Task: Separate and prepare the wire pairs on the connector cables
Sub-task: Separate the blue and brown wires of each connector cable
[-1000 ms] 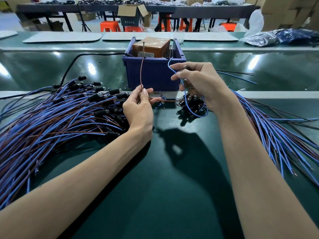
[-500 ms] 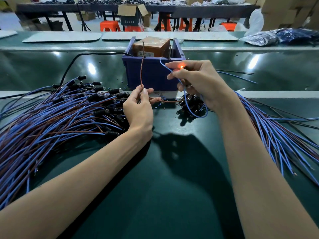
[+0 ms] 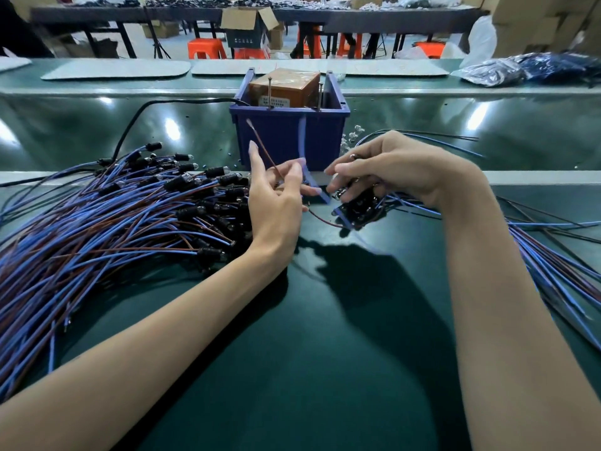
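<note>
wire pair held apart near the bin

left hand (image 3: 276,203) is up by the bench's (image 3: 309,353) far edge, right in front of the bin (image 3: 325,141), fingers spread apart. brown wire (image 3: 260,141) runs up through them and tilts left, its tip free against the bin wall. can't tell if it's actually pinched or just lying across a finger. blue wire (image 3: 302,141) is blurred, passing between the two hands. right hand (image 3: 390,167) sits just beside the left, fingers curled down and clamped on a bunch of black connectors (image 3: 361,208). left pile (image 3: 113,229) of cables covers the bench's left side, right pile (image 3: 553,255) trails off the right edge. box (image 3: 283,87) sits inside the bin.
</note>
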